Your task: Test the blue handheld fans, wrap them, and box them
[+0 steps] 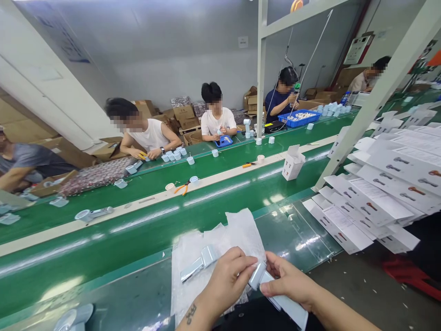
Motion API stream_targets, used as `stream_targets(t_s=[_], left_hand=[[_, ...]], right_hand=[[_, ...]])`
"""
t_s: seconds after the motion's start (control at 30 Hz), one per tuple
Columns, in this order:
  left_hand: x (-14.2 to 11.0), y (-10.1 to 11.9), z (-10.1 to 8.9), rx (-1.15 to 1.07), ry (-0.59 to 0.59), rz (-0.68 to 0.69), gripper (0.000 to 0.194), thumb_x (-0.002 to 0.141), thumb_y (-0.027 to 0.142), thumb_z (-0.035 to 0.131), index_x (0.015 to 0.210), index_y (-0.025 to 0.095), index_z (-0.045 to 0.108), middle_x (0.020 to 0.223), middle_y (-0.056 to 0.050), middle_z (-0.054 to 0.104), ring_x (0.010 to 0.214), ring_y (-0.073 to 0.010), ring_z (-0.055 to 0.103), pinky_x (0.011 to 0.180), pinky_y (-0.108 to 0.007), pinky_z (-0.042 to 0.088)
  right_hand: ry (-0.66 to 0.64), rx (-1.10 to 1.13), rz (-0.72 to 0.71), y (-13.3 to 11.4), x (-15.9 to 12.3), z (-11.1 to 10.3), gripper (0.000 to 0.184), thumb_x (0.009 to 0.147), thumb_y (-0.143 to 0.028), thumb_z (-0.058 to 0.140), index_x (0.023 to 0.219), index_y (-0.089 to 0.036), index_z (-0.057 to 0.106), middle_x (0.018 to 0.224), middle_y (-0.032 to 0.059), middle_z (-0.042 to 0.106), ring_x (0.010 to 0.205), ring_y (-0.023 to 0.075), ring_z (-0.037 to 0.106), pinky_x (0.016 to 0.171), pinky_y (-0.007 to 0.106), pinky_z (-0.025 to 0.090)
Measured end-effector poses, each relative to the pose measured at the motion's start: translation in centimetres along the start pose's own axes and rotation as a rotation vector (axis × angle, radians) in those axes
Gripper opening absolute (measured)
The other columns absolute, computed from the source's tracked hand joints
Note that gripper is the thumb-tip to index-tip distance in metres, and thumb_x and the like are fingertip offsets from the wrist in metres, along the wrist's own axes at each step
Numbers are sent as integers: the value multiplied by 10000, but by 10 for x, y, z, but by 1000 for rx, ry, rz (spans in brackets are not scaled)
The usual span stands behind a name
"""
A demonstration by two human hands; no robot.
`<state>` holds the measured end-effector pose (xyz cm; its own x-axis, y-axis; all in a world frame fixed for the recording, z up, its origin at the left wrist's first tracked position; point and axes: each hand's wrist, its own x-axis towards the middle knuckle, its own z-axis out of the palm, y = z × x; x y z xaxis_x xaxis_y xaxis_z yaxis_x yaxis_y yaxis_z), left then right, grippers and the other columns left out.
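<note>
Hands drawn close together, a worker grips a pale blue device (257,276) above the near edge of a dark green bench (292,230). The left hand (229,276) pinches its upper end between thumb and fingers; the right hand (289,282) is closed around the middle, with the long handle slanting down to the right. Fingers hide part of the device, and whether a thin wrap covers it is hard to tell. A second pale blue device (196,267) lies just beside the left hand on overlapping white sheets (243,230).

Beyond the bench runs a green conveyor belt (206,207), divided lengthwise by a pale strip (222,173). Orange-handled pliers (185,188) rest along that strip, and a printed white box (292,163) stands upright farther right. Printed cartons (372,184) pile up at right, where a slanted white post (383,92) cuts across the view of the belt's far end. Co-workers (220,119) sit across the line, past small pale blue cups (190,160) and a blue tray (299,123) of white parts.
</note>
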<state>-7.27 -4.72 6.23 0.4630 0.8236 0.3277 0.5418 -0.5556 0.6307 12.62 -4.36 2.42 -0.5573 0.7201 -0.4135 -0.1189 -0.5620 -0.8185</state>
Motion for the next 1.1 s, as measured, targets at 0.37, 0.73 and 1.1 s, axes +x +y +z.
stream_targets(t_s=[0.37,0.73,1.1], left_hand=[[-32,-31,39,411,377,-152,174,873,112,410,863,173,573,686,-28,584,591,-155,565,543,-252,466],[-11,-11,36,162,265,-118,130,894,159,422,885,170,551,717,-31,625,631,-141,597,581,-237,509],[-24,-14,59,217,227,-12,201,851,59,384,948,190,501,737,-32,631,628,-145,627,578,-238,538]], right_hand=[[187,61,-123,11,4,6,512,574,-361,818,1010,-197,604,818,7,594,804,185,573,744,317,446],[177,103,-34,6,2,-4,689,640,-339,778,1250,-263,467,765,-35,594,742,156,571,731,302,420],[415,211,-111,17,14,3,480,599,-462,763,913,-217,495,684,-38,571,585,134,530,576,263,394]])
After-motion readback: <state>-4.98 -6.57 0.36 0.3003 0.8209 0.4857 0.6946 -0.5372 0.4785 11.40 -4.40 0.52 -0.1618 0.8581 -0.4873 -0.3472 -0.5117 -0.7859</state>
